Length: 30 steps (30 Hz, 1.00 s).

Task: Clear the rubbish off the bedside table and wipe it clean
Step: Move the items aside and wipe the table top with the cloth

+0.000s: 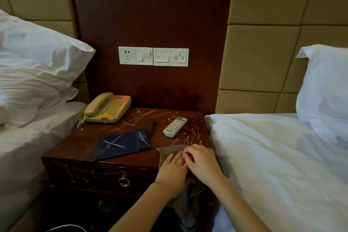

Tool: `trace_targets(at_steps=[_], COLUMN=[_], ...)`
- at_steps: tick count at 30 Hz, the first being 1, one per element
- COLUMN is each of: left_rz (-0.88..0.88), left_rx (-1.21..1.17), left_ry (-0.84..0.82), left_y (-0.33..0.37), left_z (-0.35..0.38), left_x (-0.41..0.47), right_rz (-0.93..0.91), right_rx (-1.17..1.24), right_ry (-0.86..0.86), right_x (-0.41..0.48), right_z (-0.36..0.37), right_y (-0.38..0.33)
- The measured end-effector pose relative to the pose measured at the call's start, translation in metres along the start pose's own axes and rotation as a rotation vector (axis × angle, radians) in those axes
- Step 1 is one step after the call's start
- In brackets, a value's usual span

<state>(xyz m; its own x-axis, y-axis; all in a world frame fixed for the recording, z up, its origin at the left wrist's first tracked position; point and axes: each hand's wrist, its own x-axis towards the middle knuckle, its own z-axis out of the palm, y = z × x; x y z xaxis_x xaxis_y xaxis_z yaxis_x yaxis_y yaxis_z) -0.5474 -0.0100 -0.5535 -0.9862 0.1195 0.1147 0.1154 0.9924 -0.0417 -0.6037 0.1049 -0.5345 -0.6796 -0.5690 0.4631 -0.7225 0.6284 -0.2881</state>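
Low and right of centre, both hands rest on a brown cloth [174,149] draped over the desk's [75,143] near right corner. The left hand [172,170] lies flat with its fingers straight, and the right hand [202,162] bends its fingers onto the cloth, pinching or pressing I cannot tell. Beyond lie a dark folder [122,143], pen [153,127], remote [175,126] and, farthest back, a telephone [107,108], amid white scribbles [139,115] but no rubbish I can see, so I judge the clearing done and the wiping hardly started.

Telephone [106,108] behind folder [122,144], remote [175,126] right.
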Motion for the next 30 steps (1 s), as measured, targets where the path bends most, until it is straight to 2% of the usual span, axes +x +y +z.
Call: trace_targets(at_steps=[6,13,20,24,30], left_rz=[0.093,0.099,-0.077,-0.208,-0.239], left_rx=[0.077,0.036,-0.057,-0.057,-0.017], left_ry=[0.038,0.074,0.052,0.021,0.047], left_y=[0.036,0.028,-0.031,-0.075,-0.068], left_z=[0.002,0.005,0.0,-0.007,-0.004], left_x=[0.018,0.017,-0.018,-0.051,-0.051], right_rz=[0.029,0.056,0.03,0.017,0.05], right_rx=[0.004,0.059,0.034,0.037,0.099], right_ry=[0.008,-0.006,-0.077,-0.058,0.018], right_x=[0.0,-0.003,-0.007,-0.01,-0.002], right_z=[-0.002,-0.003,-0.001,-0.002,-0.009], right_y=[0.016,0.018,0.014,0.013,0.012])
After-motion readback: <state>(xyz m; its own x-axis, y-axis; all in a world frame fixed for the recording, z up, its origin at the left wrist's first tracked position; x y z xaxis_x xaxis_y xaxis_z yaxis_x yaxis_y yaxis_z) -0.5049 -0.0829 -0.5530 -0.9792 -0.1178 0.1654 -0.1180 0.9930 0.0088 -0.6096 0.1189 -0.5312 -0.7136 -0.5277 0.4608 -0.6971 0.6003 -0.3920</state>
